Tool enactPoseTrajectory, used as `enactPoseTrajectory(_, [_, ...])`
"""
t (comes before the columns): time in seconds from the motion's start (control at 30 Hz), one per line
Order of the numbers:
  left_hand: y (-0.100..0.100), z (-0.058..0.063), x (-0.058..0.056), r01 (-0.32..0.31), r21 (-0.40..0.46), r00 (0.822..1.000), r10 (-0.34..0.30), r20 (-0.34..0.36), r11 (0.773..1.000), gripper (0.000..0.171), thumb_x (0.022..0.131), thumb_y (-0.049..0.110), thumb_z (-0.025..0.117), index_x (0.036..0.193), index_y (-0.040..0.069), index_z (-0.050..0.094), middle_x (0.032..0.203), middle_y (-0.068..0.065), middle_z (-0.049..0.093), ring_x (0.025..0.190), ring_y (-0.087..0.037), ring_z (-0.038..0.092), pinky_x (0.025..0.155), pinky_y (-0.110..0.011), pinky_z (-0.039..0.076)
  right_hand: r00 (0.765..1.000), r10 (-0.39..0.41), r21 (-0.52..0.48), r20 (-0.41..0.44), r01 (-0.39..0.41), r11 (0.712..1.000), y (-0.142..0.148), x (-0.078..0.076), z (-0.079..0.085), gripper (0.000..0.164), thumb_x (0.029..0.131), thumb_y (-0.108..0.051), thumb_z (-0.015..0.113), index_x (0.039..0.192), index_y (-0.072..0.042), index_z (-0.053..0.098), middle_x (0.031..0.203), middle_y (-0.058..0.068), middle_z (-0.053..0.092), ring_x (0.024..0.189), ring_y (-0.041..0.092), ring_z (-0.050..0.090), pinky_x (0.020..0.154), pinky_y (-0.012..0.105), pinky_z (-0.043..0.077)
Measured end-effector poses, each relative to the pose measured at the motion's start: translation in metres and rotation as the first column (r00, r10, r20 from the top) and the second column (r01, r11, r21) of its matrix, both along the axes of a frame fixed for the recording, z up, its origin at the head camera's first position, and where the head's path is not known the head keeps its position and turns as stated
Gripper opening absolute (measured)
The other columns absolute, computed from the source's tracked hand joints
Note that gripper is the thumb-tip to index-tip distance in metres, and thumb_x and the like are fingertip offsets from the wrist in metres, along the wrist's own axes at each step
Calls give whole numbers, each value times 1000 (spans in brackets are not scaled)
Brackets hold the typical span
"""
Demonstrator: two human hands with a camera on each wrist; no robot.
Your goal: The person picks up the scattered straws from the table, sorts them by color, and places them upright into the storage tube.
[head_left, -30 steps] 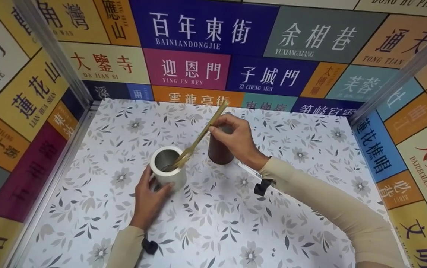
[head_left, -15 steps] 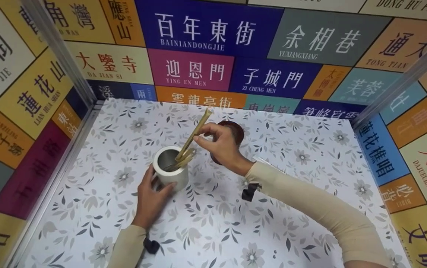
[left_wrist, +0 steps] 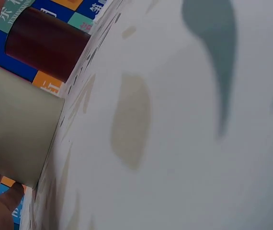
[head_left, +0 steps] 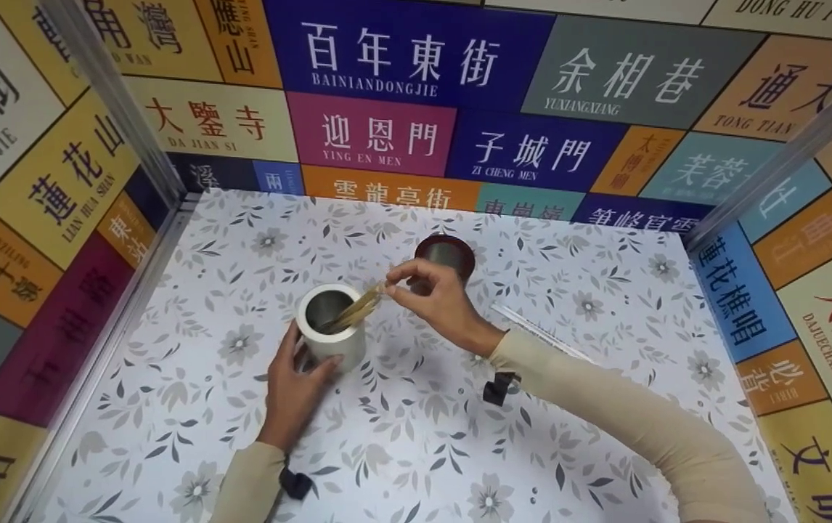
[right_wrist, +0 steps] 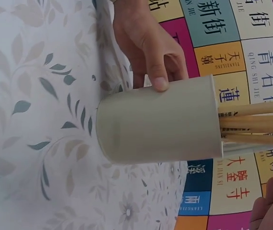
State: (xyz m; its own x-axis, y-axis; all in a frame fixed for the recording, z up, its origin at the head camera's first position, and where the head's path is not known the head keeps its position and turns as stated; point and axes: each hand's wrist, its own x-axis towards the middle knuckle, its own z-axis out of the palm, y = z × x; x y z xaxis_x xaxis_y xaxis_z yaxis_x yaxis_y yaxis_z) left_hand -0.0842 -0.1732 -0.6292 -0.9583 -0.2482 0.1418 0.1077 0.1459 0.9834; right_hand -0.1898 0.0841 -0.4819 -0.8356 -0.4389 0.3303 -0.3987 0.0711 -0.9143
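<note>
My left hand (head_left: 300,392) grips a pale cylindrical cup (head_left: 343,352) standing upright on the table. Several slim bamboo sticks (head_left: 358,309) lean to the right inside it. Dark print shows on these bamboo sticks (right_wrist: 251,123) in the right wrist view; their lower ends are hidden in the cup. Right at their top ends are the thumb and index finger of my right hand (head_left: 441,301). Whether they pinch a stick cannot be told. Behind this hand stands a dark red-brown cup (head_left: 452,247), also visible as a brown cup (left_wrist: 48,43) in the left wrist view.
A thin white strip (head_left: 539,330) lies on the table beside the right forearm. Pale floral-patterned covering spreads over the table (head_left: 416,436). Panels with large printed characters (head_left: 401,51) enclose the back and both sides.
One bamboo stick that the right hand held slanting above the pale cup has gone down into it. The right hand moved left and then lower, uncovering the brown cup's mouth.
</note>
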Motion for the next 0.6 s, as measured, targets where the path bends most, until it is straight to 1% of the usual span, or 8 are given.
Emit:
enactPoseTrajectory(0.1, [0,0,7,-22,-12,1000,22,-21,1000,100,91,15,93,174,21,36,174,-7,41,154,-37,47,123,-45,47,1000,11,8,18,-11,1000,14,3,-4,18,102,-10,79,117,0,79,112,11,79,92,24,74,77,31,61])
enactPoseTrajectory(0.17, [1,1,12,-57,-19,997,56,-49,998,96,91,11,92,171,14,39,171,-10,44,155,-36,46,124,-49,46,1000,3,24,20,-3,1000,25,5,-8,17,103,-10,79,117,-2,79,112,10,79,97,29,74,81,34,62])
enactPoseTrajectory(0.23, [2,3,19,-109,-38,991,105,-80,993,90,91,7,92,166,7,44,165,-13,49,153,-33,47,123,-51,47,1000,-13,48,13,13,999,37,7,-14,16,103,-11,79,116,-2,80,112,9,78,99,32,73,86,34,61])
enactPoseTrajectory(0.3, [6,7,25,-159,-67,982,151,-115,985,84,90,3,91,161,2,48,159,-15,54,148,-31,50,119,-50,49,999,-40,72,3,40,997,50,9,-23,14,102,-9,80,115,-2,80,110,9,78,99,29,71,88,33,59])
enactPoseTrajectory(0.37, [10,11,32,-192,-105,972,174,-161,976,78,89,0,91,157,1,52,151,-16,58,142,-28,54,115,-47,51,997,-71,90,-6,71,993,62,11,-33,12,101,-7,81,112,-2,81,108,9,78,98,25,69,90,31,57])
enactPoseTrajectory(0.47, [20,17,40,-210,-179,952,159,-261,961,71,87,-2,92,149,2,59,143,-16,63,131,-29,60,110,-37,53,993,-118,102,2,117,988,77,14,-47,10,99,-4,81,109,-3,82,106,10,80,99,17,69,92,32,55])
enactPoseTrajectory(0.53, [27,20,43,-199,-226,936,116,-333,954,66,85,-3,93,144,1,63,138,-16,66,125,-31,64,107,-31,54,989,-146,99,20,144,985,85,15,-54,10,99,-2,81,109,-1,82,106,12,80,100,15,69,94,36,54])
enactPoseTrajectory(0.6, [35,20,45,-173,-274,919,55,-389,946,64,84,-5,93,141,-1,66,135,-17,69,120,-33,68,105,-28,55,983,-178,95,46,173,980,93,17,-60,10,98,-1,81,108,-1,83,106,14,80,101,15,68,95,42,54])
